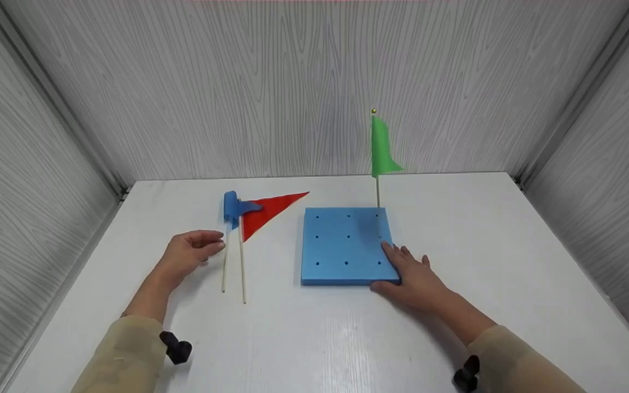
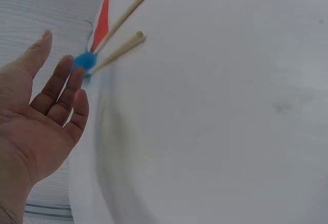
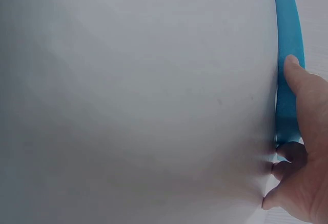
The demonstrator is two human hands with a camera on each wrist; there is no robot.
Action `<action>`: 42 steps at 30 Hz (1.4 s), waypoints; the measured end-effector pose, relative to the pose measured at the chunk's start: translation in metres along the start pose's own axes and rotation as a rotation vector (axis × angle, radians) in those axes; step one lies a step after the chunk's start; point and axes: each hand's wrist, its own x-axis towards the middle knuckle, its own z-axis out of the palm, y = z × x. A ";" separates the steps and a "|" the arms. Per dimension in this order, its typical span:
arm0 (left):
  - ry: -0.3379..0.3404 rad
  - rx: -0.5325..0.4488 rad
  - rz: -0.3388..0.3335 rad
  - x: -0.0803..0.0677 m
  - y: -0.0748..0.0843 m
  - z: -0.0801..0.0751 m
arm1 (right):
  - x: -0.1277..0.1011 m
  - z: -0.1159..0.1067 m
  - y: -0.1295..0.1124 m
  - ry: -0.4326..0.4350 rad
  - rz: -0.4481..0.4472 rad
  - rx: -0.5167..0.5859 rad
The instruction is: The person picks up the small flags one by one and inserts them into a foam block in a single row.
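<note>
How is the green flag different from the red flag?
The green flag stands upright with its stick in a far-corner hole of the blue foam block; the red flag lies flat on the table. The green flag hangs curled against its stick, while the red flag is spread out in a long triangle. Both have thin pale wooden sticks.

Right wrist view: white tabletop [image 3: 138,101] fills most of the frame. Blue foam board [image 3: 288,34] seen edge-on as a narrow strip along the right side, lying on the table. Right hand [image 3: 302,152] at the board's edge: thumb against the blue side face, other fingers curled at the lower corner, touching the tabletop.
</note>
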 end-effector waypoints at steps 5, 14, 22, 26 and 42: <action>-0.038 0.076 -0.014 0.002 -0.009 -0.001 | 0.000 0.000 -0.001 0.000 -0.001 0.000; -0.099 0.192 0.038 0.009 -0.014 -0.001 | 0.000 -0.001 -0.001 0.009 -0.009 -0.008; -0.085 0.213 0.036 0.010 -0.017 0.005 | 0.001 -0.004 0.001 0.007 -0.005 -0.005; -0.090 0.234 0.020 0.008 -0.019 0.008 | -0.001 -0.001 0.003 0.001 0.003 -0.004; -0.083 0.332 0.053 0.009 -0.021 0.011 | 0.001 0.002 0.002 0.013 -0.027 -0.008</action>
